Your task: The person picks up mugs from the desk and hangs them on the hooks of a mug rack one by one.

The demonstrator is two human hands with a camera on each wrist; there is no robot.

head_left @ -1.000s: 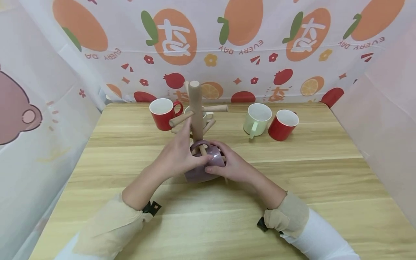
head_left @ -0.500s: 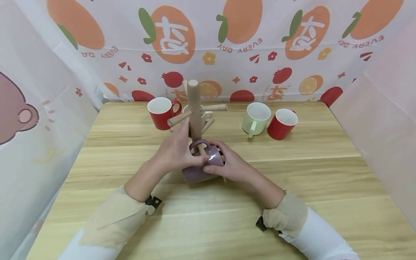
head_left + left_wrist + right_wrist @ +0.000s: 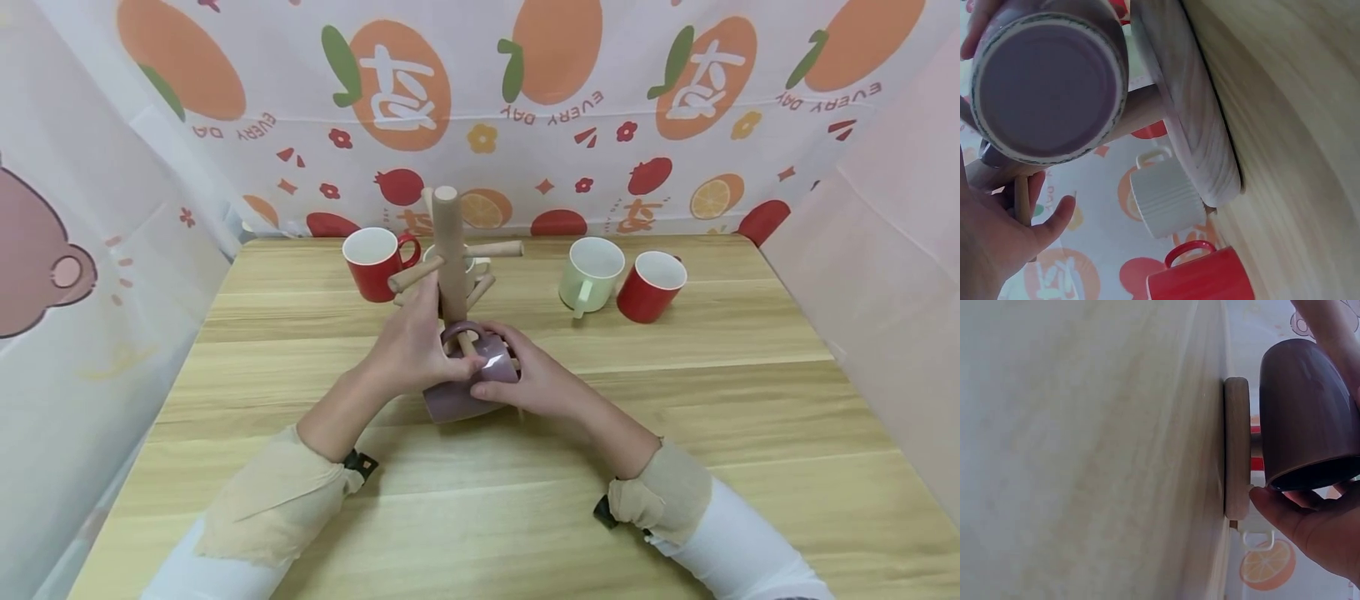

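A purple mug [image 3: 457,402] lies tilted on its side against a wooden mug tree [image 3: 450,233], above the round base [image 3: 1194,106]. One lower peg [image 3: 467,343] shows through its handle loop. My right hand [image 3: 536,379] grips the mug near its rim, thumb on the near side; the right wrist view shows the fingers at the dark opening. With fingers around the post, my left hand [image 3: 405,354] holds the mug tree, its thumb reaching to the peg and mug. Some left fingers are hidden behind the post.
Behind the tree at left stands a red mug [image 3: 372,271], beside a white mug [image 3: 1166,195] partly hidden by the post. To the right are a pale green mug [image 3: 592,279] and another red mug [image 3: 651,290]. A fruit-print cloth [image 3: 555,167] hangs behind the table.
Both hands, the purple mug and the mug tree stay almost still. The left forearm shifts slightly inward, and the head view drifts a little.
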